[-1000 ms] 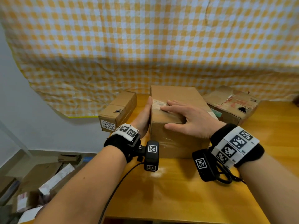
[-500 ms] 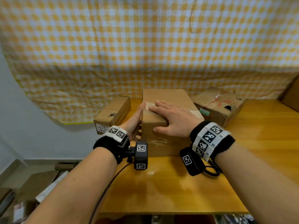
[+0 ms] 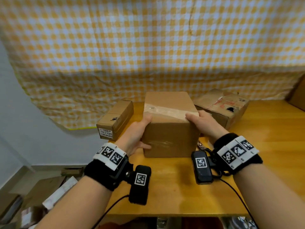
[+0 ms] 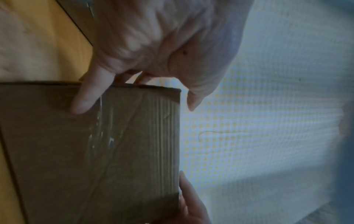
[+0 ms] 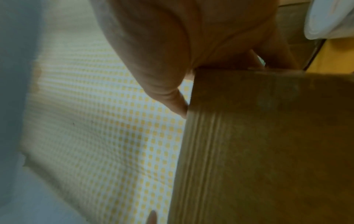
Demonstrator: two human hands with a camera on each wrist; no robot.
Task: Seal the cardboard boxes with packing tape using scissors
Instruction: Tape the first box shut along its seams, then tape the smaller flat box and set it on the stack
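A brown cardboard box (image 3: 170, 129) stands in the middle of the wooden table (image 3: 165, 187), with a strip of clear packing tape (image 3: 165, 110) across its top. My left hand (image 3: 140, 133) grips its left side, thumb on the front face (image 4: 82, 103). My right hand (image 3: 201, 121) grips the right top edge, thumb on the tape and fingers down the far side. The right wrist view shows that hand (image 5: 172, 60) against the box (image 5: 268, 151). Metal blades that look like scissors (image 3: 202, 145) lie right of the box, mostly hidden by my right wrist.
A small long box (image 3: 115, 119) lies to the left near the table's edge. A worn box with red marks (image 3: 222, 108) sits to the right, and another box corner (image 3: 297, 96) shows at the far right. A checked cloth (image 3: 148, 47) hangs behind. Boxes lie on the floor (image 3: 41, 192) to the left.
My right hand has slid off the box top to its right edge, uncovering the tape strip. My left thumb has come round onto the front face.
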